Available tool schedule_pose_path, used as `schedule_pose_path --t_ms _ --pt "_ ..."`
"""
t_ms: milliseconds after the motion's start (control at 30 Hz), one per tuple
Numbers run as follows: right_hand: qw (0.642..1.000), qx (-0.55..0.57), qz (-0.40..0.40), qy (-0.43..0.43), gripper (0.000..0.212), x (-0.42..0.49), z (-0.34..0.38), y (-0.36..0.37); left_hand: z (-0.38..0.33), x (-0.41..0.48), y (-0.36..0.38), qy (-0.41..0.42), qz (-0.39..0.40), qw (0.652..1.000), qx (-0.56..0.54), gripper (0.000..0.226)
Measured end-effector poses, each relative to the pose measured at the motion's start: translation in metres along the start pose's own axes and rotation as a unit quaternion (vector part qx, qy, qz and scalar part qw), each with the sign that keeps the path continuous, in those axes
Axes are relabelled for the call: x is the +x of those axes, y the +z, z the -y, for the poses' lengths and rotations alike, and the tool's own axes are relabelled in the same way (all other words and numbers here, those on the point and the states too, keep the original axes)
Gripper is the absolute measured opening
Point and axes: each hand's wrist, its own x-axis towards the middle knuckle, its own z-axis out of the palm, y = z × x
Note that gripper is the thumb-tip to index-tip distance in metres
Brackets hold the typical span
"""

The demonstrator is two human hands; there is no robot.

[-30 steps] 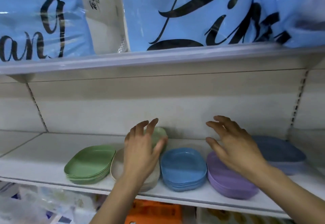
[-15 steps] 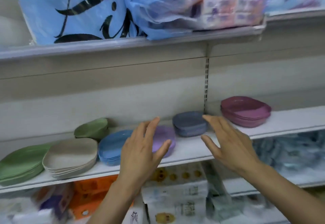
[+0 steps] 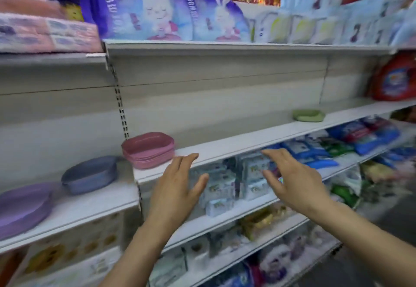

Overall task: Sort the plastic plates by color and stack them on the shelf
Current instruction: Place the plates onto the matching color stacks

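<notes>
Both arms extended forward, left hand (image 3: 174,186) and right hand (image 3: 292,179) raised side by side, palms facing away, fingers spread and roughly straight, empty as far as motion blur allows.

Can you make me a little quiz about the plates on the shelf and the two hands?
1. Pick one: what colour are the plates farthest right on the shelf? A yellow, B green, C black.
2. True or false: the left hand is holding a plate.
3. Fill the gap: the stack of plates closest to the left hand is ____.

Key
1. B, the green plates.
2. False: it and the right hand are both open and hold nothing.
3. Pink, the pink stack.
</notes>
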Motion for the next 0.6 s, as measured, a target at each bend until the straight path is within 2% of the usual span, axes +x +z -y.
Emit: schedule_pose_path --t_ms 133,333,533,600 --pt "0.998 0.027 0.024 0.058 0.04 -0.005 -0.076 -0.005 -0.05 0.027 0.055 -0.003 0.045 0.996 -0.075 0.052" --pt "0.986 0.064 0.056 0.146 0.033 0.018 -0.181 -0.008 -0.111 0.095 0.127 0.008 0.102 0.988 -0.118 0.042" --pt "0.98 0.066 0.069 0.172 0.026 0.084 -0.283 0.017 -0.131 0.18 0.209 -0.013 0.135 0.982 -0.13 0.039" --pt "0.976 0.099 0.076 0.177 0.022 0.117 -0.316 0.027 -0.134 0.215 0.239 -0.014 0.145 0.981 -0.127 0.04"
